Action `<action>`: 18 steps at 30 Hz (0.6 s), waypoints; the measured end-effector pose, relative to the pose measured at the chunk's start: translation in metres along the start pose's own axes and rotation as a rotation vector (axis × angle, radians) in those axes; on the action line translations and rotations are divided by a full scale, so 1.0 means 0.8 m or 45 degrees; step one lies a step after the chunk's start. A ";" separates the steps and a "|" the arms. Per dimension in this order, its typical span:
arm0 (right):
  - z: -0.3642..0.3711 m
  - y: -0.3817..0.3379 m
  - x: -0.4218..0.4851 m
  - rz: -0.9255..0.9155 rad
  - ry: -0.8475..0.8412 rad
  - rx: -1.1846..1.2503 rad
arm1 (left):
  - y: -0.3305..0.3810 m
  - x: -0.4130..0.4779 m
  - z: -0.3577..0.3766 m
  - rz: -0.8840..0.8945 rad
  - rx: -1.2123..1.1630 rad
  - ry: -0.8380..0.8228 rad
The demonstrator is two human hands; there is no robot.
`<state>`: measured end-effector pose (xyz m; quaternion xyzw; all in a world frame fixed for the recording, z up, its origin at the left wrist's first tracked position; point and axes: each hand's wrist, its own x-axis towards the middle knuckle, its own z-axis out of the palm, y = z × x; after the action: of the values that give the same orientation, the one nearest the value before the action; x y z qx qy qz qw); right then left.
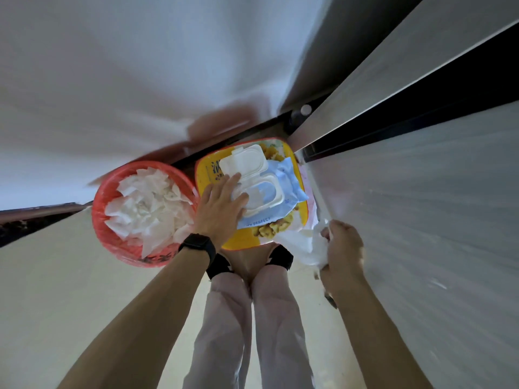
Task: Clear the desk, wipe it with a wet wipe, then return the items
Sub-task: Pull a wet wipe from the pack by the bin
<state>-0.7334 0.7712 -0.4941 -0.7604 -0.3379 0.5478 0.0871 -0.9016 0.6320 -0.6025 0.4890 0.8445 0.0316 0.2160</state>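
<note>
A blue wet-wipe pack [283,189] with its white flip lid [243,162] raised lies on a yellow box [206,175] on the floor. My left hand [222,206], a black watch on its wrist, rests flat on the pack's near left side, fingers spread beside the opening. My right hand [341,248] is closed around a crumpled white wet wipe [311,242], held just right of the box, beside the pale desk surface [421,206].
A red bin [98,220] full of used white tissues stands left of the yellow box. My legs and black-socked feet [280,258] stand just behind the box. A white wall fills the top; dark gaps run along the furniture at right.
</note>
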 end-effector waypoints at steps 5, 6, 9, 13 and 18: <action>0.005 0.002 0.021 0.158 -0.323 -0.245 | 0.013 0.007 0.003 0.092 0.147 -0.071; 0.006 0.007 0.027 0.197 -0.369 -0.256 | 0.017 0.011 0.001 0.103 0.199 -0.095; 0.012 0.020 0.037 0.335 -0.576 -0.323 | 0.028 0.021 -0.008 0.088 0.250 -0.186; 0.014 0.035 0.040 0.406 -0.672 -0.424 | 0.033 0.025 -0.016 -0.016 -0.019 -0.116; 0.016 0.045 0.035 0.388 -0.720 -0.526 | 0.024 0.048 -0.040 -0.592 -0.744 0.251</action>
<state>-0.7246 0.7581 -0.5388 -0.6222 -0.3348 0.6630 -0.2472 -0.9152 0.6789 -0.5812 0.1968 0.9049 0.2679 0.2656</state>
